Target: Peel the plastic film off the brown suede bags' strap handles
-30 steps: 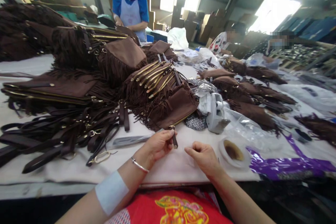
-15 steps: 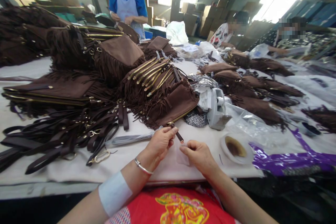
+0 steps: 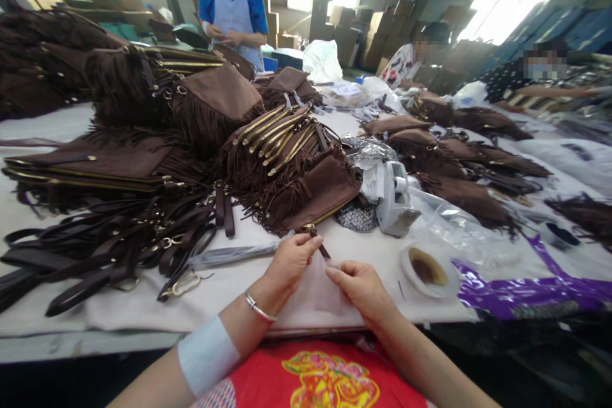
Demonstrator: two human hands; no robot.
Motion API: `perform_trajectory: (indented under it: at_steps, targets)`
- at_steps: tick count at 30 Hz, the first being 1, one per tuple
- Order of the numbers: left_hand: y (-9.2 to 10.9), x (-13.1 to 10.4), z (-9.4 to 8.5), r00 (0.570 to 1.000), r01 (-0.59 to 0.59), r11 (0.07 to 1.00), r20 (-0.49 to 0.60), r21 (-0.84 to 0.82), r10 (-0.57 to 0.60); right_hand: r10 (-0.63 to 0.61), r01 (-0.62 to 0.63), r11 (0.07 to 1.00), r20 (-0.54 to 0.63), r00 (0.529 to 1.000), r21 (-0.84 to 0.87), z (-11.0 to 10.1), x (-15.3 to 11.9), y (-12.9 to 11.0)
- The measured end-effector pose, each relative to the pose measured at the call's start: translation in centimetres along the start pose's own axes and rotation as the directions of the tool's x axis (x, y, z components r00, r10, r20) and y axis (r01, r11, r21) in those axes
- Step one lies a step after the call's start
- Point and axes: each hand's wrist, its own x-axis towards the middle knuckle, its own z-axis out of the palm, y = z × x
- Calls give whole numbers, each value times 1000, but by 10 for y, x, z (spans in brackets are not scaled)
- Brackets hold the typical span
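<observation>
At the table's front, my left hand (image 3: pixel 299 258) pinches a short dark brown strap (image 3: pixel 324 251) near the zipper end of a brown fringed pouch (image 3: pixel 313 194). My right hand (image 3: pixel 358 280) is closed on the upper edge of a small clear plastic piece (image 3: pixel 327 287), at the strap's lower end. The plastic hangs between the two hands. Left of my left hand lies a long strip wrapped in greyish plastic (image 3: pixel 239 254). Behind the pouch, several brown pouches with gold zippers (image 3: pixel 272 140) are stacked in a row.
Dark straps with gold clasps (image 3: pixel 119 242) lie at left below piled fringed bags (image 3: pixel 119 162). A tape dispenser (image 3: pixel 398 204), a tape roll (image 3: pixel 428 271) and purple plastic (image 3: pixel 530 293) lie right. A person in blue (image 3: pixel 233 6) stands behind; two others are at the right back.
The strap's lower end now meets the clear plastic, which spreads more between my hands. The person in blue has brought both hands together, and the person at far right has shifted.
</observation>
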Motion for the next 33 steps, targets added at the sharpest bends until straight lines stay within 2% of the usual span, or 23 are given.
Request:
perform_trajectory:
  at_steps: [6,9,13,16,19,23,29,33]
  targets:
    - [0,-3,-1,998,58,997,26,57,-60,-24,22,997,28,999,79,9,17,-5]
    - [4,-8,-5,996,88,996,34,19,-88,-17,12,997,56,998,82,14,25,-11]
    - [11,-24,-12,963,264,951,91,-159,-252,43,-51,995,93,995,87,17,32,-15]
    - [12,-37,-12,924,371,920,154,-125,-351,39,-45,996,82,996,71,18,38,-14]
    - [6,-39,-8,923,380,923,98,-57,-373,10,-11,1000,72,997,13,17,44,-15]
    - [-4,-31,-1,923,382,921,-13,-79,-384,5,3,998,118,993,-69,14,48,-19]
    - [-9,-28,4,934,349,936,-66,-35,-351,40,-16,988,153,987,-153,12,58,-30]
    - [-6,-24,-1,955,286,957,-66,-43,-288,73,-51,992,194,978,-114,16,64,-37]
